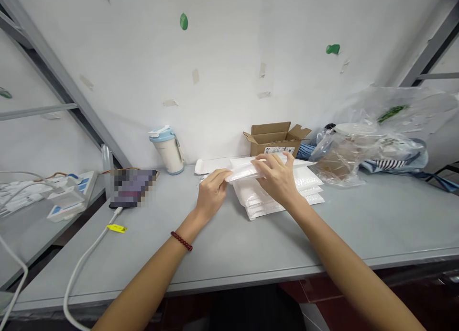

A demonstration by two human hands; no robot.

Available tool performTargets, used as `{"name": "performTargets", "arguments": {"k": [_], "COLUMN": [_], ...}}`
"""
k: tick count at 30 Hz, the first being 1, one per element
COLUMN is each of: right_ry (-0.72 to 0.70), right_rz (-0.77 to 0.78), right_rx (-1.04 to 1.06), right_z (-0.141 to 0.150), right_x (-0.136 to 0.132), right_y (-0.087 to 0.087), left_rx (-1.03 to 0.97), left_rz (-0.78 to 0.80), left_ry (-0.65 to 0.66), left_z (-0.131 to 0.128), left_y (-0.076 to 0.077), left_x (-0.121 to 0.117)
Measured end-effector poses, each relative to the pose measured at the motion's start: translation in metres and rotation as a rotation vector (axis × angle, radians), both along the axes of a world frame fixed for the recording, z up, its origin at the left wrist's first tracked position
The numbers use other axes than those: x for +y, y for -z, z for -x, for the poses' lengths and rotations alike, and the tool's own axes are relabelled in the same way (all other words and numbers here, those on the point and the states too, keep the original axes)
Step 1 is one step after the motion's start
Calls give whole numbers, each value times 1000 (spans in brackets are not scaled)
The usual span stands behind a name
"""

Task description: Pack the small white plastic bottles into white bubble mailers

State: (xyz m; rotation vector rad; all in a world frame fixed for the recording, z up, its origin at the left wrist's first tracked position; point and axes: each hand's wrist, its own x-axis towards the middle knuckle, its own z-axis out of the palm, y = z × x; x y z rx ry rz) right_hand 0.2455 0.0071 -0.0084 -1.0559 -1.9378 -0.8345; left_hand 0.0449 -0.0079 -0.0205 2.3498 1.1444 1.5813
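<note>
Between my two hands is a white padded mailer [243, 172], raised over a stack of similar white padded mailers [265, 207] on the grey table. My left hand [212, 191] pinches its left end, thumb and fingers together. Over its right part lies my right hand [276, 177], fingers bent and gripping the top edge. What the mailer contains, if anything, is hidden. Behind the stack stands an open brown cardboard box [274, 138], its flaps spread; its inside is mostly out of sight.
A cream tumbler with a blue lid [167, 149] stands by the wall. To the left are a phone [134, 190] on a white cable [89, 252] and a power strip [73, 197]. A clear plastic bag holding a round container [344, 154] sits at right beside blue cloth [405, 159].
</note>
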Motion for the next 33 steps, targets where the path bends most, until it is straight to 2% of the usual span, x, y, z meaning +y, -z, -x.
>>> {"name": "performTargets", "arguments": {"k": [3, 7, 10, 13, 15, 19, 22, 27, 33], "right_ry": [-31, 1, -9, 29, 43, -13, -16, 6, 66], "right_rz": [-2, -7, -66, -161, -191, -76, 27, 130, 190], "right_rx": [-31, 8, 74, 201, 270, 209, 137, 96, 126], "right_z": [2, 6, 6, 2, 0, 0, 1, -3, -8], "right_x": [1, 1, 0, -3, -4, -2, 4, 13, 17], "right_y": [1, 3, 0, -6, -9, -7, 1, 11, 13], "left_rx": [-4, -26, -141, -374, -519, -646, -699, -801, -821], "left_rz": [-21, 7, 74, 274, 472, 801, 933, 967, 954], "left_ry": [-6, 9, -25, -72, -8, 160, 202, 211, 189], "left_z": [4, 3, 1, 1, 0, -5, -10, -12, -16], "left_y": [1, 0, -4, -11, -14, -13, -7, -4, -10], "left_x": [4, 5, 4, 4, 5, 6, 6, 9, 28]}}
